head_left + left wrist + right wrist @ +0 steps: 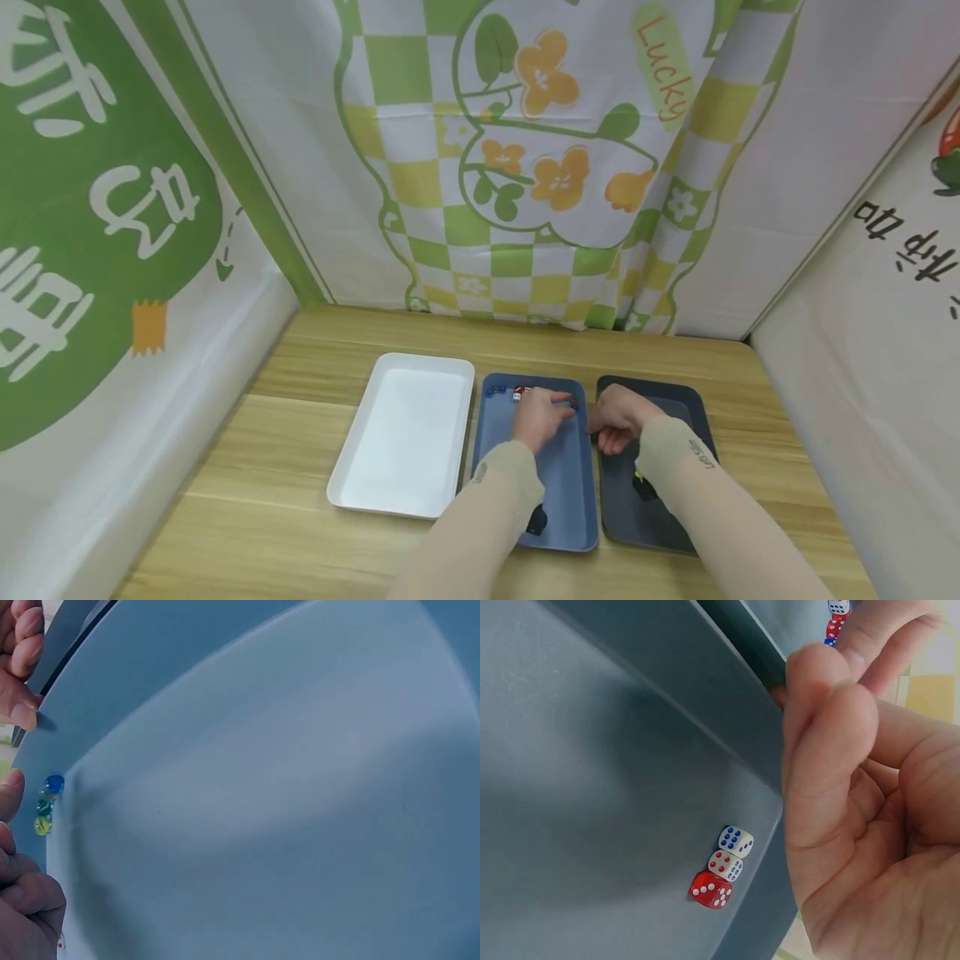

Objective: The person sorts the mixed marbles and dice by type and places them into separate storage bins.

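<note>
Sitting leftmost: white tray [405,433], flat on the table [247,467], neither of my hands in it. Likely parked in line so all three trays are in easy reach.
Blue tray [566,492]: middle. Small blue pieces [496,391] at far left corner, dice [836,627] along the far wall beside them. Reads as sorting by spot; far wall probably serves as a fence against rolling.
Black item [536,522]: near end of blue tray, partly under my sleeve. Can't identify.
Left hand [542,417]: over far end of blue tray, index and thumb apart, nothing seen between them. Spread probably keeps tips clear of neighbours.
Marbles [46,805]: blue, green, yellow, lined up in far right corner of blue tray, just beyond my left fingertips. Corner likely stops them rolling.
Right hand [622,417]: fingers curled, a tip at the facing tray rims. Can't tell if it pinches anything.
Dark tray [622,504]: rightmost. Two white dice and a red one [725,866] touching in a row near the far wall, clear of my fingers.
Yellow-marked item [645,487]: dark tray, beside right cuff; unclear.
</note>
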`<state>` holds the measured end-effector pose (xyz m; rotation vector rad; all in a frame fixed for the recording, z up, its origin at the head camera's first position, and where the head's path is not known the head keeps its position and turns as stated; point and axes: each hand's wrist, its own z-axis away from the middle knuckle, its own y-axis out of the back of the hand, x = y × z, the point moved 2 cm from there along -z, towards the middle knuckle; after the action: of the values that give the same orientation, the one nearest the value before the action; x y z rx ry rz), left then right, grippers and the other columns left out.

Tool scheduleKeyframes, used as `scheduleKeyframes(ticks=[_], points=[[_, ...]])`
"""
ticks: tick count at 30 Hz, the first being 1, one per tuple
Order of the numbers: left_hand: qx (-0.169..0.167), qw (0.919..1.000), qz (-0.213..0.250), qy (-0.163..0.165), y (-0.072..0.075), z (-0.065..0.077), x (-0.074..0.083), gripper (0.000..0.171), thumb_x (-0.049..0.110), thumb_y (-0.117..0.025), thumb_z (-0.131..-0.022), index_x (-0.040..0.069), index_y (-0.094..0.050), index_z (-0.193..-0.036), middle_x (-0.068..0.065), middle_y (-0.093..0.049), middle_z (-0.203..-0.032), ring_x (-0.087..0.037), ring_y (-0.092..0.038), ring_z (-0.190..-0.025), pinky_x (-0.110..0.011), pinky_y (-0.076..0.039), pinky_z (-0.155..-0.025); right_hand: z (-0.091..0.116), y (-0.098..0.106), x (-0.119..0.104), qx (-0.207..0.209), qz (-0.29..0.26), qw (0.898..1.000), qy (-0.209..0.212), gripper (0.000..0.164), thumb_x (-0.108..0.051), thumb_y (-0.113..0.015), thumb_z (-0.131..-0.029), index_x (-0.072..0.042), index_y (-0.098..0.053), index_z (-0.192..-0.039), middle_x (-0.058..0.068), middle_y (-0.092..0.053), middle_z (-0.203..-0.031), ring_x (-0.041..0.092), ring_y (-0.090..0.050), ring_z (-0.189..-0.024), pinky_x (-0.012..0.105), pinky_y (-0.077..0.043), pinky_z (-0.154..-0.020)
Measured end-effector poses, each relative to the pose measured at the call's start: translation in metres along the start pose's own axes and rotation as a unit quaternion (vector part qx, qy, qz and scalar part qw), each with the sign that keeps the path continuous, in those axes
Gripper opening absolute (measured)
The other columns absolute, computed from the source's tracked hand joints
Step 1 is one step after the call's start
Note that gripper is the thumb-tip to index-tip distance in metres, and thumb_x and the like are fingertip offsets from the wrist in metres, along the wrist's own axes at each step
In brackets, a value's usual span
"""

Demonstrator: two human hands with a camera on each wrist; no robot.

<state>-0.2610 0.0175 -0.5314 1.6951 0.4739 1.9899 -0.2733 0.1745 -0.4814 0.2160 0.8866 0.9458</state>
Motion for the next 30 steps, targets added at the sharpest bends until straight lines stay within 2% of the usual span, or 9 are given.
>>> scheduleKeyframes(ticks=[3, 7, 11, 16, 22, 27, 30], points=[[0.004, 1.0000, 0.000, 0.002, -0.003, -0.001, -0.001, 0.027, 0.021, -0.078, -0.091, 0.020, -0.078, -0.118, 0.000, -0.072, -0.126, -0.009, -0.062, -0.084, -0.023, -0.041, -0.058, 0.002, 0.000, -0.001, 0.000, -0.001, 1.000, 0.005, 0.019, -0.007, -0.065, -0.097, 0.007, -0.075, -0.088, 0.006, -0.065, -0.057, 0.012, -0.059, -0.044, 0.027, -0.054, -0.048], [0.015, 0.9999, -0.005, -0.004, -0.006, -0.002, -0.005, 0.026, 0.021, -0.080, -0.090, 0.022, -0.079, -0.115, 0.001, -0.074, -0.122, -0.012, -0.068, -0.096, -0.026, -0.050, -0.066, 0.003, 0.000, -0.002, 0.001, 0.001, 1.000, 0.009, 0.021, -0.007, -0.065, -0.097, 0.007, -0.075, -0.086, 0.006, -0.064, -0.056, 0.011, -0.059, -0.044, 0.027, -0.053, -0.048], [0.016, 0.9998, 0.010, 0.009, -0.008, -0.002, -0.010, 0.026, 0.021, -0.080, -0.090, 0.021, -0.079, -0.115, 0.002, -0.074, -0.121, -0.016, -0.069, -0.108, -0.032, -0.056, -0.080, 0.003, 0.001, -0.002, 0.000, 0.004, 1.000, 0.012, 0.020, -0.007, -0.066, -0.097, 0.007, -0.075, -0.086, 0.005, -0.063, -0.055, 0.011, -0.059, -0.043, 0.027, -0.052, -0.047], [0.018, 0.9990, 0.030, 0.029, -0.010, -0.003, -0.015, 0.027, 0.020, -0.079, -0.090, 0.021, -0.078, -0.117, 0.000, -0.072, -0.125, -0.018, -0.067, -0.115, -0.032, -0.055, -0.083, 0.002, 0.001, -0.001, -0.001, 0.003, 1.000, 0.014, 0.018, -0.007, -0.066, -0.097, 0.006, -0.075, -0.089, 0.005, -0.063, -0.055, 0.011, -0.059, -0.043, 0.027, -0.052, -0.047], [0.016, 0.9993, 0.016, 0.031, -0.013, -0.004, -0.015, 0.028, 0.019, -0.079, -0.090, 0.021, -0.077, -0.119, -0.002, -0.070, -0.129, -0.015, -0.067, -0.102, -0.027, -0.050, -0.068, 0.002, 0.000, -0.001, 0.001, 0.009, 1.000, 0.011, 0.017, -0.008, -0.066, -0.098, 0.005, -0.075, -0.091, 0.006, -0.064, -0.056, 0.012, -0.058, -0.044, 0.027, -0.052, -0.047], [0.014, 0.9995, -0.014, 0.026, -0.014, -0.004, -0.014, 0.029, 0.019, -0.079, -0.090, 0.022, -0.077, -0.119, -0.003, -0.071, -0.129, -0.014, -0.068, -0.103, -0.025, -0.052, -0.070, 0.002, 0.000, -0.001, 0.002, 0.014, 1.000, 0.011, 0.018, -0.008, -0.066, -0.098, 0.004, -0.075, -0.088, 0.006, -0.064, -0.057, 0.011, -0.058, -0.044, 0.026, -0.051, -0.046], [0.007, 0.9993, -0.025, 0.027, -0.015, -0.004, -0.014, 0.028, 0.019, -0.078, -0.091, 0.022, -0.077, -0.119, -0.002, -0.070, -0.130, -0.011, -0.066, -0.093, -0.025, -0.052, -0.067, 0.002, 0.000, 0.000, 0.003, 0.015, 1.000, 0.013, 0.018, -0.008, -0.066, -0.098, 0.003, -0.075, -0.086, 0.005, -0.064, -0.056, 0.011, -0.058, -0.044, 0.025, -0.050, -0.046]])
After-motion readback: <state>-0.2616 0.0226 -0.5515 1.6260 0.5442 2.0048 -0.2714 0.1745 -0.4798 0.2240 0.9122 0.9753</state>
